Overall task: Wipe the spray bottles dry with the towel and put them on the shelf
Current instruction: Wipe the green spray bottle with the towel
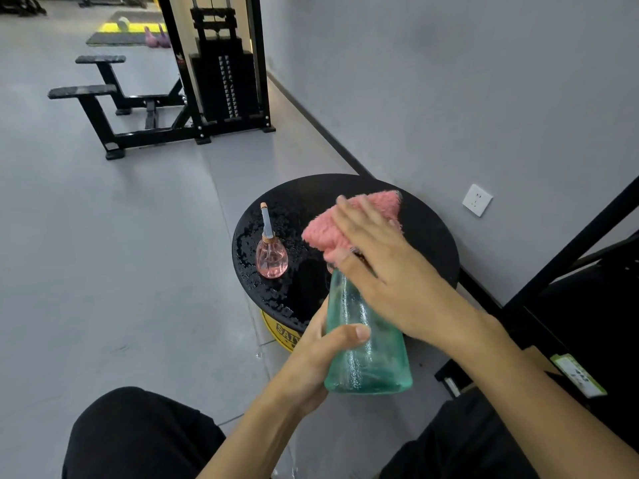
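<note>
My left hand (313,354) grips the lower body of a green see-through spray bottle (366,354), which tilts away from me and carries water drops. My right hand (383,267) presses a pink towel (349,223) over the bottle's top, so the spray head is hidden. A small pink spray bottle (271,255) with a grey nozzle stands upright on the wet round black stool top (428,233), left of the towel.
A black shelf frame (567,243) rises at the right beside the grey wall, with a white socket (477,200) on it. A black weight machine (221,70) with benches stands on the grey floor behind. My dark-clothed knees fill the bottom.
</note>
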A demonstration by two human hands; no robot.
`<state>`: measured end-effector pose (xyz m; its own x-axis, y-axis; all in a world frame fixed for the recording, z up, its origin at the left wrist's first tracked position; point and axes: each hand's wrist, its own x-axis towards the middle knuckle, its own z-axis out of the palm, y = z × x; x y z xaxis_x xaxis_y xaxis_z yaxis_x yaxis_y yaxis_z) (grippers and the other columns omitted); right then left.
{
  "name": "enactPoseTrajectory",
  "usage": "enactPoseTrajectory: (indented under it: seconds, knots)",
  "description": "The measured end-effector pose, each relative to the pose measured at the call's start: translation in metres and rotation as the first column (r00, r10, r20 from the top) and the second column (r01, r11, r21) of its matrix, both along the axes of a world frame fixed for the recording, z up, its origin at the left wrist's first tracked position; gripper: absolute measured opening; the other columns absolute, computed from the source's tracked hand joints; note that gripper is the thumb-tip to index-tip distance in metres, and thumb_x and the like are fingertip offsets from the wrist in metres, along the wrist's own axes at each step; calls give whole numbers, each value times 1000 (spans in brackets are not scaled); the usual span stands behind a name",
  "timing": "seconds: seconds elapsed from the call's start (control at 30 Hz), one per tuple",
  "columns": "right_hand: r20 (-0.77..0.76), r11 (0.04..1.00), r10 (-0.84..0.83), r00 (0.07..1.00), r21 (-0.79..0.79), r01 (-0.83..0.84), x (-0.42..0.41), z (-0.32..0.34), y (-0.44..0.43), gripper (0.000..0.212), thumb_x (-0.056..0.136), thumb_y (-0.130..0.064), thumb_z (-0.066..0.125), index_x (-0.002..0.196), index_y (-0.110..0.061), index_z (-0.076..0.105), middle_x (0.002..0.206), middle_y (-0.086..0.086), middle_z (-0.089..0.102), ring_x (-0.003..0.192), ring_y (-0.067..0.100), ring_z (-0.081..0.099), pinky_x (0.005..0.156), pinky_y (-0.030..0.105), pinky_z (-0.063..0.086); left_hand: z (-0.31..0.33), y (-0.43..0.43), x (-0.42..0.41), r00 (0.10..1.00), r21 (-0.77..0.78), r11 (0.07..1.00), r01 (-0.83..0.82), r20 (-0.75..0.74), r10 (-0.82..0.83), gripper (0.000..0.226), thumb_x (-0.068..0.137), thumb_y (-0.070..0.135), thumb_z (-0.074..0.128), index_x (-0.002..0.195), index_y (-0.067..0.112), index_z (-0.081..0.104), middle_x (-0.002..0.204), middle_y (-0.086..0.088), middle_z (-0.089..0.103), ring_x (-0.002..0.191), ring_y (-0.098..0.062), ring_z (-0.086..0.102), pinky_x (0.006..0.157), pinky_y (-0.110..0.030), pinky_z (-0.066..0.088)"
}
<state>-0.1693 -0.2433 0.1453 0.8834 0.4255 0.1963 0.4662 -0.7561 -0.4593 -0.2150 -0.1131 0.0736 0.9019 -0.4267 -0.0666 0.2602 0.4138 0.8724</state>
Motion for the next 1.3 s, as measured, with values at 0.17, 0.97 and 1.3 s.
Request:
enactPoseTrajectory:
  seconds: [0.17, 0.97, 1.3]
  knots:
    - [7, 999, 24, 1000, -31, -23, 6, -1, -6, 57, 101, -52, 26, 154, -31, 18, 160, -20, 7, 145, -7, -8, 123, 38, 6, -2, 2, -2, 1000, -40, 999, -10, -15, 9, 61, 59, 29, 69, 117, 13, 57, 97, -7, 69, 87, -20, 67, 73, -34, 56]
    - [-77, 998, -26, 997, 49, 30, -3, 4, -14, 60, 98, -50, 21, 154, -30, 15, 159, -22, 5, 144, -8, -9, 122, 30, 5, -1, 2, -1, 999, -47, 999, -14, -46, 12, 68, 57, 31, 70, 120, 11, 56, 97, -7, 70, 87, -21, 68, 72, -33, 56]
    - [-90, 996, -54, 994, 61, 59, 11, 10, -17, 71, 89, -59, 32, 153, -31, 18, 159, -21, 8, 142, -10, -7, 122, 31, 6, 0, 0, -3, 999, -40, 999, 7, -44, -8, 72, 57, 30, 70, 124, 11, 53, 102, -9, 69, 89, -21, 68, 73, -33, 56]
